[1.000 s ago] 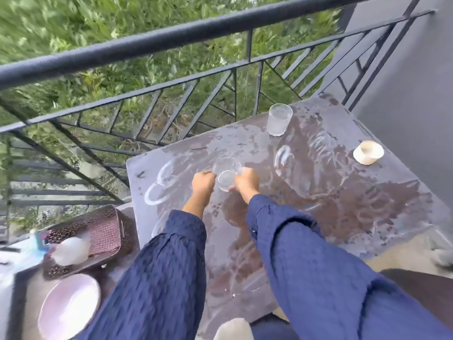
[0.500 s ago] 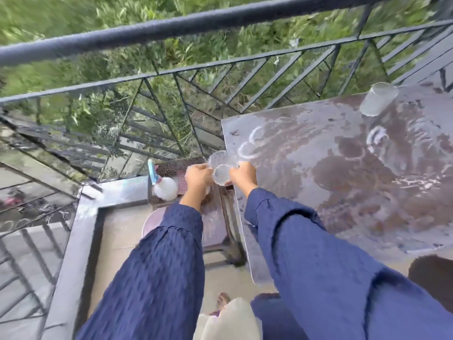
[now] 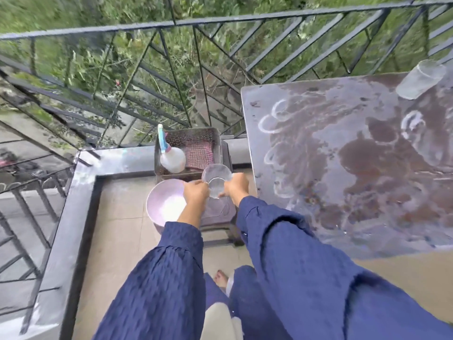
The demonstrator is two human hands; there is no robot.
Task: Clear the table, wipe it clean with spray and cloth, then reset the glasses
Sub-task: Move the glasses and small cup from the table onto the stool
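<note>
Railing [image 3: 157, 25]: dark metal, diagonal bars, greenery beyond.
Desk [image 3: 318, 148]: right of view, top wet and streaked with pale ring marks.
Low stand [image 3: 219, 214]: dark, just left of the desk, carrying the basket.
Bowl [image 3: 157, 195]: pink, beside the stand.
Basket [image 3: 188, 130]: dark, perforated.
Spray bottle [image 3: 171, 159]: white with a blue trigger, lying in the basket.
Cloth [image 3: 198, 154]: pinkish, in the basket.
Glass on desk [image 3: 419, 79]: clear, at the far corner.
Held glass [image 3: 217, 180]: clear, above the stand, off the desk.
Hands: left hand [image 3: 196, 192] and right hand [image 3: 236, 186] grip the held glass from opposite sides.
</note>
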